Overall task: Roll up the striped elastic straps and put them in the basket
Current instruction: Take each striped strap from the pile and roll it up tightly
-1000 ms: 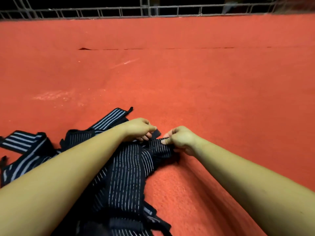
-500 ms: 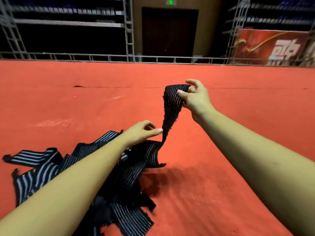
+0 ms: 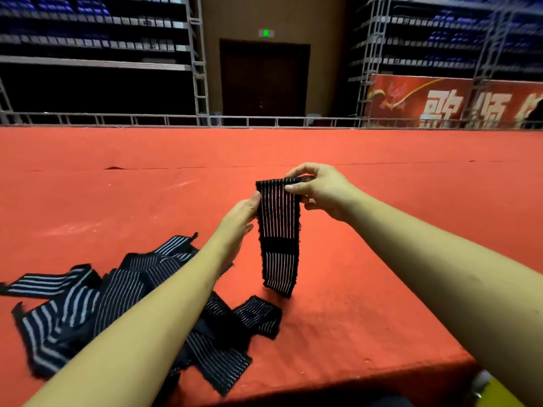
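A black elastic strap with thin white stripes (image 3: pixel 278 230) hangs upright above the red carpet. My right hand (image 3: pixel 320 190) pinches its top end between thumb and fingers. My left hand (image 3: pixel 239 218) touches the strap's left edge just below the top, thumb against it. The strap's lower end dangles free a little above the carpet. A tangled pile of several more striped straps (image 3: pixel 123 298) lies on the carpet at lower left, partly hidden under my left forearm. No basket is in view.
The red carpeted platform (image 3: pixel 382 259) ends in a near edge at lower right, where a yellow object (image 3: pixel 496 392) shows below it. A metal railing (image 3: pixel 264 121) lines the far edge, with scaffolding, a dark door and a red banner behind.
My right hand lifted one strap's end from the pile and now holds it hanging straight, flat side toward me. My left hand rose from the pile to the strap's upper edge. The view tilted up.
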### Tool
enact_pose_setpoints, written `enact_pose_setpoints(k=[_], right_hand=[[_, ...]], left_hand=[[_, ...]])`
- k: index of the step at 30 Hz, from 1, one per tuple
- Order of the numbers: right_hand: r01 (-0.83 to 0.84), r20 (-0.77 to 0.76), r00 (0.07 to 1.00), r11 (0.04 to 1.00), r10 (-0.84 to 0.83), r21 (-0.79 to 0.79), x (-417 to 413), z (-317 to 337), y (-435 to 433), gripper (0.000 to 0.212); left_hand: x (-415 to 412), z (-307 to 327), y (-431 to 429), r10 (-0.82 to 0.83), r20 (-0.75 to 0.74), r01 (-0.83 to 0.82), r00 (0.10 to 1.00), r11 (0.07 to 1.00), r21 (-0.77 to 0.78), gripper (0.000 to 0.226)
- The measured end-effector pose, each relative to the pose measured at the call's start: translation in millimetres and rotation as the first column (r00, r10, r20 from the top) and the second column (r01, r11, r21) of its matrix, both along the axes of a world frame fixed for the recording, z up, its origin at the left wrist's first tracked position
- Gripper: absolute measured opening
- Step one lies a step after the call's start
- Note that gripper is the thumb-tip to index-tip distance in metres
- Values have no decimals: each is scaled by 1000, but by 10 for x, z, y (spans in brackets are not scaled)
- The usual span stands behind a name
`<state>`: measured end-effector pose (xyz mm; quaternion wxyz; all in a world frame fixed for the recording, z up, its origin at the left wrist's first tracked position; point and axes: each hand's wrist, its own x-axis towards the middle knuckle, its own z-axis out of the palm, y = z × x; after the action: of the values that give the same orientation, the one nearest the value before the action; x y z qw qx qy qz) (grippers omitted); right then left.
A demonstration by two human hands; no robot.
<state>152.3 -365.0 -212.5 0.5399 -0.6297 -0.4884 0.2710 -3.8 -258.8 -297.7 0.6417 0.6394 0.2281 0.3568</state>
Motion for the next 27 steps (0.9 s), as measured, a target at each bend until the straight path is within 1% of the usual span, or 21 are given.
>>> enact_pose_setpoints(k=[2,3,4,6,8,10,12,13,14,15,16,17,18,19,20,21,22,23,25,26,27], right_hand=[[-31,53,998,999,32,-34,-11,17,-91,19],[-39,63,997,998,41,-43,-15,27,-127,19],[-47,49,998,998,50,-50,-13,34,-156,19],[-73,-16,997,996,73,-43,19,35,-185,17],[-68,-22,997,997,68,-33,93,26,-177,14],[-56,29,998,998,58,-39,185,8,-136,13],[-35,150,987,994,51,-106,260,-27,-85,18],[-19,216,975,990,49,-139,280,-42,-62,16],[-12,248,968,989,50,-150,291,-57,-35,13],[-24,228,972,989,58,-149,299,-73,-8,11],[-54,152,985,989,75,-137,302,-85,19,9],[-108,28,993,988,111,-113,310,-97,49,6],[-169,-102,982,982,161,-80,313,-100,70,5],[-224,-198,958,973,210,-54,333,-112,100,10],[-269,-248,936,962,251,-41,348,-116,123,15],[-307,-253,923,951,290,-28,345,-118,136,15],[-345,-235,915,938,329,-29,352,-111,146,8],[-383,-221,904,923,367,-33,370,-102,153,7],[-433,-232,883,899,408,-67,440,-77,167,30],[-423,-204,895,901,397,-100,493,-58,167,36],[-378,-103,925,912,366,-159,551,-43,165,37]], left_hand=[[52,86,-55,-14,66,11,998,999,41,28],[70,104,-76,-3,84,-3,996,998,68,19],[84,108,-92,5,95,-13,995,996,92,15],[121,103,-104,2,102,-16,995,991,136,17],[142,104,-135,-12,95,-4,995,985,170,22],[145,89,-170,-35,76,21,997,982,186,25],[160,58,-166,-38,34,30,999,975,219,25],[173,30,-151,-37,6,35,999,972,231,22],[184,14,-153,-49,-6,49,999,976,213,18],[199,0,-153,-74,4,72,997,985,156,21],[218,-6,-143,-104,31,103,994,993,53,33],[244,-22,-116,-139,70,144,988,987,-69,46],[272,-48,-80,-153,114,170,982,973,-154,55],[309,-82,-32,-159,151,187,976,963,-194,58],[336,-113,4,-163,153,190,975,964,-185,58],[356,-153,28,-176,138,197,975,967,-159,60],[385,-187,32,-206,108,218,973,969,-117,62],[421,-217,33,-240,72,246,968,966,-79,61],[486,-263,33,-307,27,307,951,952,-11,47],[509,-280,35,-320,13,320,947,947,24,40],[530,-301,43,-306,-7,306,952,950,61,36]])
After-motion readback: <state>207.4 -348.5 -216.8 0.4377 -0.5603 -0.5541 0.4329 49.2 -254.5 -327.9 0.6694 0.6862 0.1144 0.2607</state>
